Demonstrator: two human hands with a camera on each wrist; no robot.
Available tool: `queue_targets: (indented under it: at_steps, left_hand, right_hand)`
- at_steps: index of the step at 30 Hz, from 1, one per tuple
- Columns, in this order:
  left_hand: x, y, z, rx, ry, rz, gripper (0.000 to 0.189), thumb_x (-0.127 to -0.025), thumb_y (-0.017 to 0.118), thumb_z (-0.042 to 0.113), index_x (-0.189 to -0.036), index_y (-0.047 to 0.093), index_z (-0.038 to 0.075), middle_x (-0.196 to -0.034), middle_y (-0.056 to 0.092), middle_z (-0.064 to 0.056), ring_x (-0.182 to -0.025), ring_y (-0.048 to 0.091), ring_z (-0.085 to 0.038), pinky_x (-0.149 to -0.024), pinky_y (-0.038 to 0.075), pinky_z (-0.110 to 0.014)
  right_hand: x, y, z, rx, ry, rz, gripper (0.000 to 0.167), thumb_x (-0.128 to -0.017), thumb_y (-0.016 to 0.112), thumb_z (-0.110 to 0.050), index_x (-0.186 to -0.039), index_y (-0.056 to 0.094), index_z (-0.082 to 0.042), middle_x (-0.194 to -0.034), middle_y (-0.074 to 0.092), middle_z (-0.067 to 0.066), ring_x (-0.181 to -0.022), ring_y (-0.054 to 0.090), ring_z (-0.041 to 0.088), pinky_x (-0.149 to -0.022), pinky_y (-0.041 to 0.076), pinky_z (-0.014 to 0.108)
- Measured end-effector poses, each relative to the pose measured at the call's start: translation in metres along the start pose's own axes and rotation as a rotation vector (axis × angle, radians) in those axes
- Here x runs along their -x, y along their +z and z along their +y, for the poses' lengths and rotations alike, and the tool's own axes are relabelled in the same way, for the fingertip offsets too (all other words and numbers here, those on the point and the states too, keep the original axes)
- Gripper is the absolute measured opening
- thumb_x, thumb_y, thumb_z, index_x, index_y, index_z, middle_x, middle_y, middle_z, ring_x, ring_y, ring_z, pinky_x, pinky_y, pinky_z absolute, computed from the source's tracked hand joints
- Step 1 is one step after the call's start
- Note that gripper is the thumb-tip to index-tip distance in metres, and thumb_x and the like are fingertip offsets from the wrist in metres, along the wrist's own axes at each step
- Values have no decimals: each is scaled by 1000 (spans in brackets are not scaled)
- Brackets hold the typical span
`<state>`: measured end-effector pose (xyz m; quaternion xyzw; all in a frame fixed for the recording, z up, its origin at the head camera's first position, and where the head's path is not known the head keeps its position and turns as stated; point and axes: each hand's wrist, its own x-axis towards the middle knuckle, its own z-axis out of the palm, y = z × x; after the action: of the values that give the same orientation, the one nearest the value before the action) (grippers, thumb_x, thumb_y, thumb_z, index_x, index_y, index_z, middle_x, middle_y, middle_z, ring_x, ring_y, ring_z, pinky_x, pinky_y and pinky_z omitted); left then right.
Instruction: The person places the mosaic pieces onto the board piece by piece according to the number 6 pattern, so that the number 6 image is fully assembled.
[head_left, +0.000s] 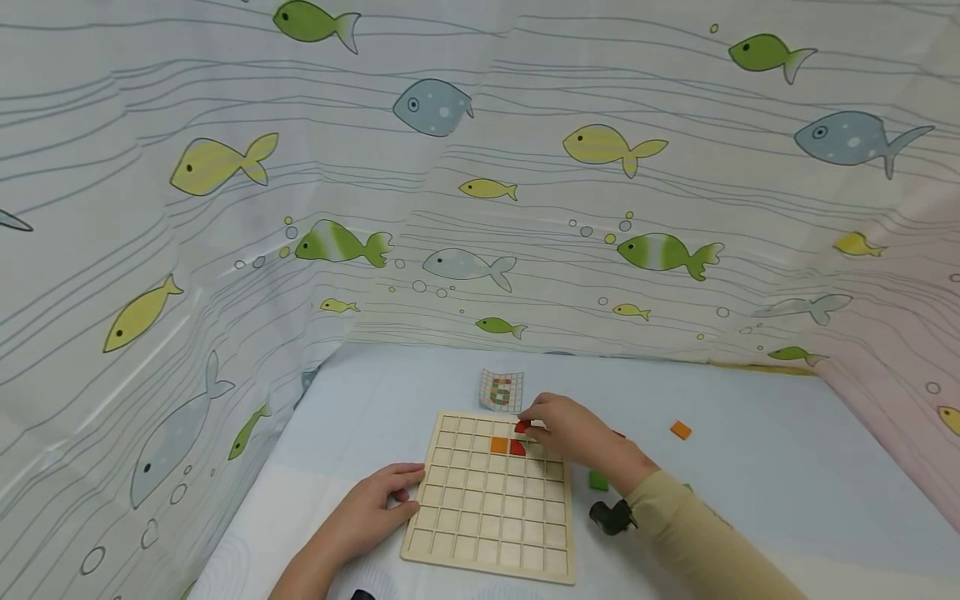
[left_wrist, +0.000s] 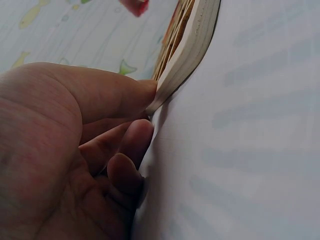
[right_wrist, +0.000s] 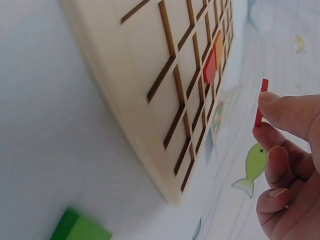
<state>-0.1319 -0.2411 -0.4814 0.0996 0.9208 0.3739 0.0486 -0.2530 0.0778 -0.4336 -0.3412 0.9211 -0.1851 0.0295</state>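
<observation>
A wooden grid board [head_left: 487, 525] with raised dividers lies flat on the table. An orange square tile [head_left: 498, 445] and a red tile with a rounded corner [head_left: 517, 447] sit side by side in its cells. My right hand [head_left: 570, 427] is over the board's far right part, pinching another red tile [right_wrist: 262, 102] between thumb and fingertip; in the right wrist view this tile is seen edge-on, apart from the board. My left hand [head_left: 372, 510] rests at the board's left edge, and its thumb [left_wrist: 120, 95] touches the side. Some left fingers are partly hidden.
A small pattern card [head_left: 502, 391] with a coloured figure stands behind the board. To the right lie an orange tile [head_left: 681, 430], a green tile [head_left: 597, 481] and a black object [head_left: 612, 517]. Fish-printed sheets [head_left: 480, 250] surround the table.
</observation>
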Motion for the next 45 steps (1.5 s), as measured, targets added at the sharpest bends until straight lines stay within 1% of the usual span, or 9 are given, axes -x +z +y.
queue_targets:
  at_steps: [5, 9, 13, 20, 25, 31, 36, 41, 45]
  left_hand:
    - [1, -1, 0, 5, 1, -7, 44, -92, 71, 25, -132, 64, 7, -137, 55, 6, -90, 54, -5, -78, 43, -27]
    - [1, -1, 0, 7, 2, -7, 44, -92, 71, 25, -132, 64, 7, -137, 55, 5, -90, 54, -5, -78, 43, -28]
    - [1, -1, -1, 8, -1, -5, 45, -92, 71, 26, -132, 64, 8, -137, 55, 6, -90, 54, -5, -78, 43, -28]
    - [1, 0, 0, 7, -4, -6, 45, -92, 72, 26, -132, 64, 7, -136, 55, 7, -90, 54, -5, -78, 43, -28]
    - [1, 0, 1, 4, -8, -4, 46, -91, 72, 26, -132, 64, 8, -137, 55, 7, -90, 54, -6, -78, 43, -28]
    - [1, 0, 1, 5, -6, -3, 46, -91, 72, 26, -133, 64, 8, -137, 55, 7, -89, 54, -6, -79, 43, -28]
    - [1, -1, 2, 9, -5, -6, 45, -92, 72, 25, -133, 64, 7, -137, 55, 6, -90, 54, -5, -79, 43, -28]
    - [1, -2, 3, 9, -6, -5, 45, -92, 72, 24, -133, 64, 7, -138, 55, 5, -90, 54, -5, -79, 43, -28]
    - [1, -1, 3, 7, -12, -4, 45, -92, 72, 25, -132, 64, 7, -138, 55, 6, -89, 54, -5, -79, 43, -28]
  right_hand:
    - [-10, 7, -8, 21, -65, -1, 23, -91, 74, -17, -113, 75, -11, -101, 66, -1, -92, 60, 13, -78, 51, 29]
    - [-18, 14, -13, 25, -92, -2, 21, -92, 73, -18, -112, 76, -13, -101, 65, -3, -90, 59, 11, -76, 50, 26]
    - [-24, 19, -19, 22, -110, -13, 22, -92, 72, -18, -114, 75, -12, -102, 65, -2, -92, 60, 12, -78, 50, 27]
    - [-30, 23, -29, -2, -85, -48, 24, -95, 70, -20, -116, 74, -12, -104, 66, -2, -92, 59, 10, -79, 50, 27]
    - [-34, 29, -32, 2, -73, -74, 24, -94, 70, -21, -116, 74, -13, -101, 64, -4, -87, 56, 7, -75, 49, 25]
    - [-37, 39, -34, 57, -81, -94, 19, -95, 69, -20, -112, 77, -17, -95, 61, -9, -83, 52, 5, -71, 46, 23]
    - [-37, 40, -37, 82, -71, -97, 19, -94, 71, -21, -111, 77, -18, -94, 60, -8, -83, 52, 5, -70, 47, 22]
    - [-38, 40, -35, 67, -73, -96, 20, -92, 73, -23, -110, 78, -17, -92, 60, -9, -82, 53, 5, -70, 47, 22]
    - [-40, 40, -34, 53, -76, -114, 20, -92, 73, -24, -110, 78, -17, -90, 59, -9, -81, 53, 4, -70, 47, 21]
